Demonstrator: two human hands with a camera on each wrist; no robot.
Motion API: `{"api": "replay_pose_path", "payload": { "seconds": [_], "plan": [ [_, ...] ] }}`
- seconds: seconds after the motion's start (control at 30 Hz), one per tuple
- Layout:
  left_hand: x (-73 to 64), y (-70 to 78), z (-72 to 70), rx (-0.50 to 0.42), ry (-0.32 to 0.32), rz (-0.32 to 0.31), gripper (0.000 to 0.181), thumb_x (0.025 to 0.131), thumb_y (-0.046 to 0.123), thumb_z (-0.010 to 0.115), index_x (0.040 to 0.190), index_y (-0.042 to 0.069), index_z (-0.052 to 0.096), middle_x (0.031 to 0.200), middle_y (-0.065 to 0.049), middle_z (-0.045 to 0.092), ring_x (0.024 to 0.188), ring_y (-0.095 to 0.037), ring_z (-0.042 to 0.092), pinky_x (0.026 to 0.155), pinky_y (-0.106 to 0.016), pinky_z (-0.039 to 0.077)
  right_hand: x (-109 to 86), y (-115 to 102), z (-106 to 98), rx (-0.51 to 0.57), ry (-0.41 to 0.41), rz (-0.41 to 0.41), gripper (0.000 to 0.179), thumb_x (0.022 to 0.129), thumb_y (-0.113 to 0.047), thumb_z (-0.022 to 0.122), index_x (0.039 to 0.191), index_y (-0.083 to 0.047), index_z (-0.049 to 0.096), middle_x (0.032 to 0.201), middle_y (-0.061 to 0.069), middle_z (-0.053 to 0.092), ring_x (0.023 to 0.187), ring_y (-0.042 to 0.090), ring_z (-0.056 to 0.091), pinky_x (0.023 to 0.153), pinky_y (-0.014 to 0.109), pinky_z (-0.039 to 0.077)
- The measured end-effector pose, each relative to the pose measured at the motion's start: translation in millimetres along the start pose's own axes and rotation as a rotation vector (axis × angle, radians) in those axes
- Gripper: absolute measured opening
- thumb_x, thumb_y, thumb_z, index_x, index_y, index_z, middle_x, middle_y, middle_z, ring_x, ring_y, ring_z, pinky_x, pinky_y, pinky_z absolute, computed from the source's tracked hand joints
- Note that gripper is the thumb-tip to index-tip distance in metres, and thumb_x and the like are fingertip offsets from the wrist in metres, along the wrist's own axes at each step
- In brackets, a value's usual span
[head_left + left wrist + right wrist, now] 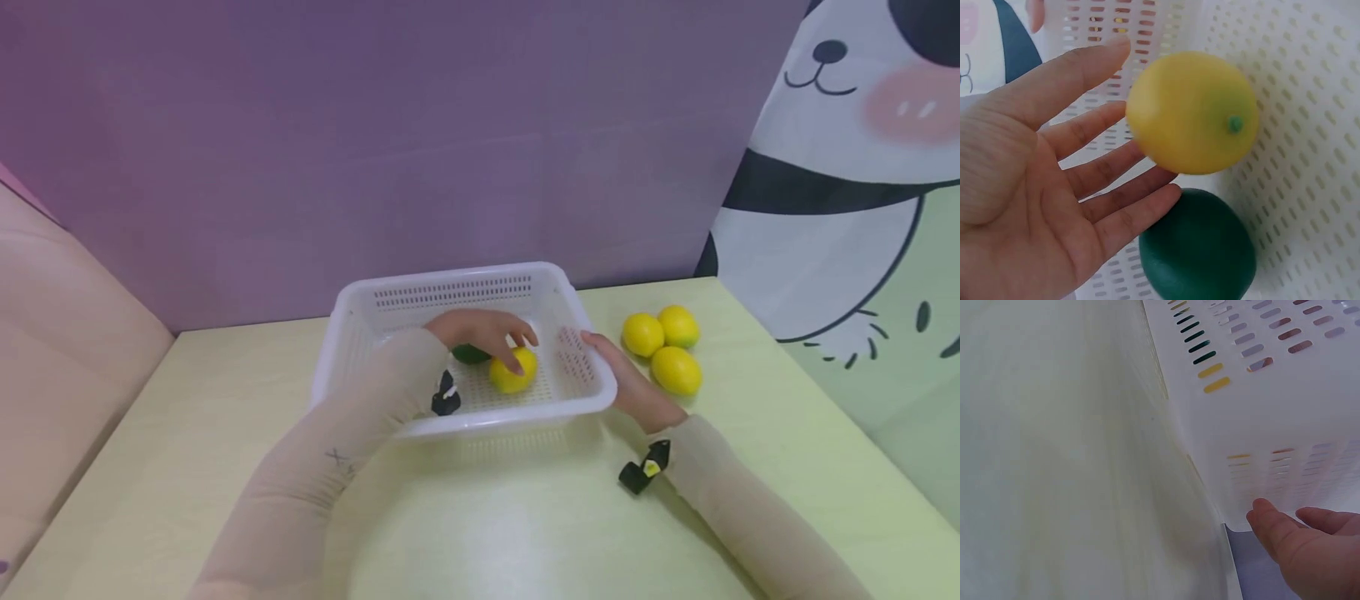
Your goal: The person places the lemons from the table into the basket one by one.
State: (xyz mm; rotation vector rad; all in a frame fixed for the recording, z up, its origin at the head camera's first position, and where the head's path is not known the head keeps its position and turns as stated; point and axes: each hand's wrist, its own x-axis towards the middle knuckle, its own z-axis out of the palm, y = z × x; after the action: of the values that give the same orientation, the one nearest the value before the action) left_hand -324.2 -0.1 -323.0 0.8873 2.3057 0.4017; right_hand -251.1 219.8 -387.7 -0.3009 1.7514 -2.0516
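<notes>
A white perforated plastic basket (480, 421) stands on the table. Inside it are a yellow lemon (1204, 106) with a small green stem nub and a dark green, rounded fruit (1200, 250). My left hand (483, 331) reaches into the basket with fingers spread and mostly straight, the fingertips right at the lemon's side. Its little finger overlaps the edge of the green fruit in the left wrist view. At the basket's right side, my right hand (633, 387) has its fingers extended, with one fingertip against the rim in the head view.
Three more lemons (677, 371) sit in a cluster on the table (487, 517), right of the basket. Behind the table rises a purple wall panel (375, 167), with a cartoon panda picture (817, 258) at the right. A pale padded surface (67, 350) borders the left side.
</notes>
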Motion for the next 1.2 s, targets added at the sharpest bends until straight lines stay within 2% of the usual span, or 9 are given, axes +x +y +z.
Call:
{"api": "replay_pose_path", "payload": {
  "seconds": [0.17, 0.33, 0.47, 0.67, 0.83, 1.03, 1.2],
  "plan": [
    [-5.0, -4.6, -6.0, -0.046, 0.016, -0.004, 0.061, 0.084, 0.030, 0.071, 0.139, 0.020, 0.046, 0.142, -0.005, 0.044, 0.131, -0.023, 0.038, 0.111, -0.043, 0.029, -0.4, -0.6, 0.3, 0.019, -0.018, -0.008, 0.063, 0.101, -0.043, 0.021, 0.152, -0.010, 0.003, 0.130, 0.012, 0.041, 0.109, 0.023, 0.049, 0.090, 0.037, 0.049],
    [-13.1, -11.1, -13.8, -0.055, 0.030, 0.013, 0.063, 0.084, 0.031, 0.071, 0.140, 0.020, 0.044, 0.143, -0.005, 0.044, 0.133, -0.023, 0.037, 0.110, -0.041, 0.031, -0.2, -0.5, 0.3, 0.034, -0.031, -0.008, 0.063, 0.101, -0.042, 0.022, 0.151, -0.008, 0.004, 0.124, 0.007, 0.047, 0.105, 0.020, 0.052, 0.088, 0.035, 0.050],
    [-24.1, -16.0, -20.1, -0.075, 0.050, 0.034, 0.063, 0.085, 0.030, 0.070, 0.141, 0.021, 0.042, 0.144, -0.004, 0.041, 0.131, -0.022, 0.039, 0.107, -0.040, 0.034, 0.7, -0.1, 0.1, 0.057, -0.040, -0.006, 0.063, 0.101, -0.042, 0.022, 0.150, -0.007, 0.004, 0.121, 0.006, 0.049, 0.103, 0.019, 0.053, 0.087, 0.034, 0.051],
    [-42.0, -23.7, -30.3, -0.111, 0.077, 0.079, 0.062, 0.087, 0.029, 0.069, 0.141, 0.022, 0.041, 0.145, -0.006, 0.040, 0.128, -0.022, 0.042, 0.102, -0.038, 0.040, 1.1, 1.3, -2.1, 0.037, -0.042, -0.026, 0.063, 0.102, -0.041, 0.020, 0.150, -0.004, 0.004, 0.118, 0.002, 0.052, 0.103, 0.018, 0.054, 0.087, 0.034, 0.051],
    [-61.3, -28.2, -40.8, -0.122, 0.114, 0.059, 0.062, 0.086, 0.032, 0.069, 0.142, 0.026, 0.041, 0.145, -0.005, 0.040, 0.127, -0.022, 0.043, 0.103, -0.039, 0.040, 1.6, 0.9, -2.3, 0.057, -0.049, -0.026, 0.061, 0.102, -0.040, 0.019, 0.149, -0.003, 0.006, 0.115, 0.000, 0.055, 0.101, 0.017, 0.055, 0.087, 0.032, 0.051],
    [-83.6, -36.5, -46.9, -0.181, 0.158, 0.071, 0.061, 0.088, 0.023, 0.066, 0.143, 0.018, 0.040, 0.144, -0.010, 0.039, 0.130, -0.030, 0.039, 0.105, -0.043, 0.037, 0.5, 1.8, -4.6, 0.080, -0.057, -0.030, 0.058, 0.102, -0.040, 0.020, 0.147, -0.003, 0.012, 0.113, 0.000, 0.056, 0.100, 0.016, 0.055, 0.087, 0.031, 0.050],
    [-95.0, -42.8, -45.8, -0.154, 0.183, 0.047, 0.062, 0.089, 0.022, 0.065, 0.144, 0.012, 0.039, 0.143, -0.015, 0.040, 0.128, -0.032, 0.041, 0.105, -0.045, 0.037, -0.9, 2.7, -7.6, 0.044, -0.071, -0.065, 0.057, 0.103, -0.039, 0.018, 0.147, -0.003, 0.012, 0.112, 0.001, 0.056, 0.097, 0.018, 0.057, 0.083, 0.033, 0.052]
  ]
}}
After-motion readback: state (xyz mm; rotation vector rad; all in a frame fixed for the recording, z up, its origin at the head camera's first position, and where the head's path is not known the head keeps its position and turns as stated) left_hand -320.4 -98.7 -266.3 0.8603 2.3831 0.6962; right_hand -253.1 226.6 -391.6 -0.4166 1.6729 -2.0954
